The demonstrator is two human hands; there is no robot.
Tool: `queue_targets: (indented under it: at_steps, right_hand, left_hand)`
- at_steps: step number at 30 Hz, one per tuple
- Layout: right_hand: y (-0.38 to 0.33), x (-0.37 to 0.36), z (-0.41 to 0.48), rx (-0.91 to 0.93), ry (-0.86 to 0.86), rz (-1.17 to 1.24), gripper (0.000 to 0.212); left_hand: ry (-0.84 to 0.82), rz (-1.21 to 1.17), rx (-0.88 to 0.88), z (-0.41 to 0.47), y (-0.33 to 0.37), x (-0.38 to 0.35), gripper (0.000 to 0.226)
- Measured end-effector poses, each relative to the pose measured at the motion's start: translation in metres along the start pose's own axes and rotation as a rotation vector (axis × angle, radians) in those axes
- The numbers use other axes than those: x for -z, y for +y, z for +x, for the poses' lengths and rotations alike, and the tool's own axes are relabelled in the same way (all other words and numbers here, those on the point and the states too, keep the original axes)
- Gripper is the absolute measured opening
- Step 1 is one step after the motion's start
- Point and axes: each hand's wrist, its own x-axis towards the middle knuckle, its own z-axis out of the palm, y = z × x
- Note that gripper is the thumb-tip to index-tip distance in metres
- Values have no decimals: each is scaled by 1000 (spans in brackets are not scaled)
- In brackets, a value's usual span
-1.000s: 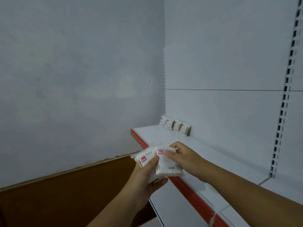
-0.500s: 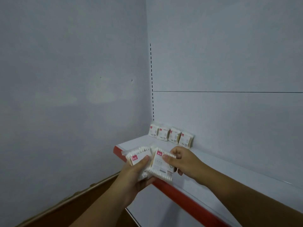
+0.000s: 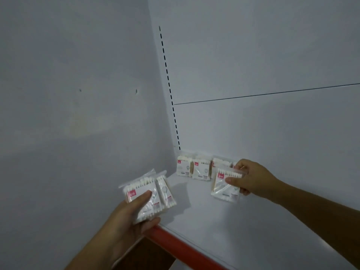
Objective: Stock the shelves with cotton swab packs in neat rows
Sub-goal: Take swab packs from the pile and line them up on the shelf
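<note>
- Against the back left corner of the shelf (image 3: 233, 230), a row of cotton swab packs (image 3: 192, 169) is being kept upright along the back panel (image 3: 272, 133); its right end is being hidden by the right hand (image 3: 251, 180).
- One pack (image 3: 224, 187) is being pinched near its top edge by that hand, thumb in front and fingers curled behind, just in front of the row.
- Whether the pack's lower edge is touching the shelf cannot be told.
- A spare stack of packs (image 3: 148, 195) is being gripped by the left hand (image 3: 126, 217), thumb pressed across the front, over the shelf's left front corner.
- For a neat row, the pack is probably best being seated label-forward, flush beside the last standing pack.
- Neighbours are being put at risk of toppling unless it is being tipped back gently.
</note>
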Motion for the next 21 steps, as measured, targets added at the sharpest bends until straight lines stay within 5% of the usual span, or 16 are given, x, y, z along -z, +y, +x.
queue_targets:
  at_steps: [5,11,17,21]
  right_hand:
    - [12,-28,36,-26,80,-174,34]
    - [9,-68,65,164,182,-536,35]
    - [-9,-87,94,116,293,-708,33]
    - [-8,-102,102,58,337,-1043,43]
  left_hand:
    - [-76,88,-28,60,23,26,54]
    - [-220,126,-6,142,28,38,48]
    - [-378,138,-40,217,24,33,31]
    - [-445,271,-107,252,16,9,12]
